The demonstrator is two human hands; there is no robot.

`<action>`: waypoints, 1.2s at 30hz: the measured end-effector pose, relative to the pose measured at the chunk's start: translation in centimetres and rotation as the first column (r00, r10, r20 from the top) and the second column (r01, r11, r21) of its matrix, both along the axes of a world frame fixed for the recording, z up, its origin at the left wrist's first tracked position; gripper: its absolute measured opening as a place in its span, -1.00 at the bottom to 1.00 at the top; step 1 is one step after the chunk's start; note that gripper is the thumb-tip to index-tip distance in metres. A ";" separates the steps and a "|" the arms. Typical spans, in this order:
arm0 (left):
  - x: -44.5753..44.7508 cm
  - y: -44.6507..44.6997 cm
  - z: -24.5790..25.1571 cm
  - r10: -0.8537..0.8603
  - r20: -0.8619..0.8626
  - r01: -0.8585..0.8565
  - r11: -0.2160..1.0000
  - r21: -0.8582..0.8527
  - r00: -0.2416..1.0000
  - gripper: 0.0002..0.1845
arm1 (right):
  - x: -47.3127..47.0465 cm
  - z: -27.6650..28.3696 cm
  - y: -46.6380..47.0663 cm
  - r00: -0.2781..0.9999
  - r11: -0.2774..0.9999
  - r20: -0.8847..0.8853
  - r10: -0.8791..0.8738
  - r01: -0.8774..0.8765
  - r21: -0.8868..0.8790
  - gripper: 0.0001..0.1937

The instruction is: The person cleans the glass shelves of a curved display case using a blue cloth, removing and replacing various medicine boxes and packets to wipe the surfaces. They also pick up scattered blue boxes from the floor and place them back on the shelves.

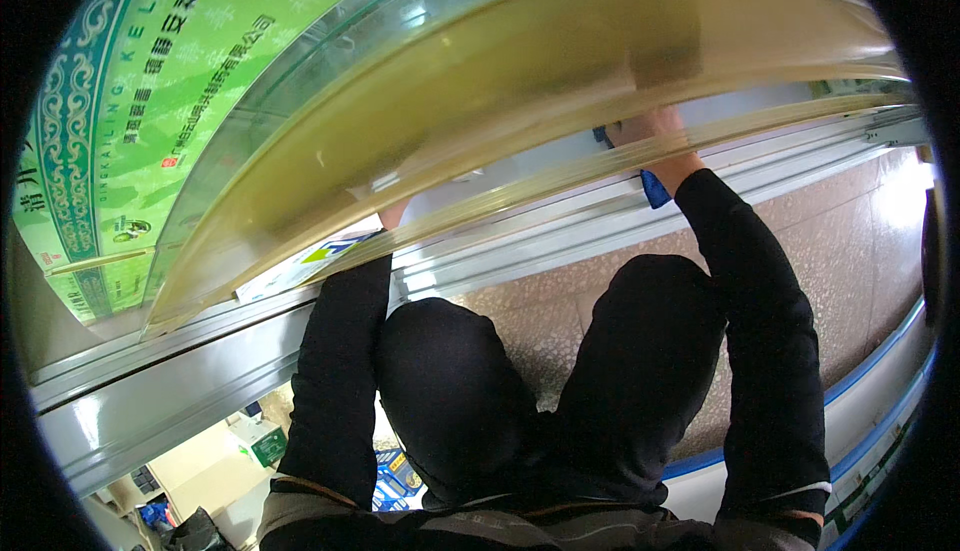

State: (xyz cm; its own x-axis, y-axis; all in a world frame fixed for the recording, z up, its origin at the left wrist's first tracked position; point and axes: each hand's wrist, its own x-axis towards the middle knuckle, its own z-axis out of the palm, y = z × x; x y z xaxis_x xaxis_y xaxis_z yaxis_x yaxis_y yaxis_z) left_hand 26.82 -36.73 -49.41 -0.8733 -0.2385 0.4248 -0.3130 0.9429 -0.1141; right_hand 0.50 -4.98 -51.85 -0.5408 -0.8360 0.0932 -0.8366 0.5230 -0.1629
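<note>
My right hand [654, 129] reaches under a yellowish translucent shelf panel [525, 63] and has a blue cloth [655, 189] in it. One end of the cloth hangs below the wrist, and a darker bit shows by the fingers. The hand is over a pale lower shelf surface [517, 157], partly behind the panel's clear edge strip. Of my left hand [394, 213], only a bit near the wrist shows; its fingers are hidden beneath the panel. Beside that wrist lies a white box with green and blue print [319, 257].
Large green printed boxes [195, 78] stand behind glass at upper left. White metal sliding-door rails [465, 251] run along the cabinet front. Below are my bent knees [442, 371] and a speckled tile floor [825, 251]. Blue-edged shelving [877, 401] curves along the right.
</note>
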 end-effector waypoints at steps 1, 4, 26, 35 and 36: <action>-1.0 0.5 0.0 -0.027 -0.035 0.028 0.999 0.020 0.999 -0.40 | -0.4 -0.8 0.4 1.000 1.000 -0.027 0.005 -0.004 0.018 -0.58; -2.5 1.5 2.6 -0.027 -0.068 0.049 0.939 0.339 0.997 -0.24 | -0.3 -1.6 0.8 0.998 0.998 -0.063 0.016 -0.012 0.069 -0.57; -8.1 11.5 6.8 0.030 0.101 -0.077 0.861 0.502 0.994 0.15 | 0.5 1.6 4.8 0.996 0.999 0.073 0.047 -0.048 0.011 -0.59; -17.9 22.7 2.9 -0.344 0.007 0.302 0.834 0.462 0.939 0.06 | 2.1 4.3 18.4 0.920 0.900 0.378 -0.100 0.245 -0.359 -0.58; -18.9 23.7 2.7 -0.336 0.008 0.286 0.814 0.506 0.942 0.05 | 2.7 4.5 19.5 0.902 0.896 0.416 -0.115 0.275 -0.349 -0.57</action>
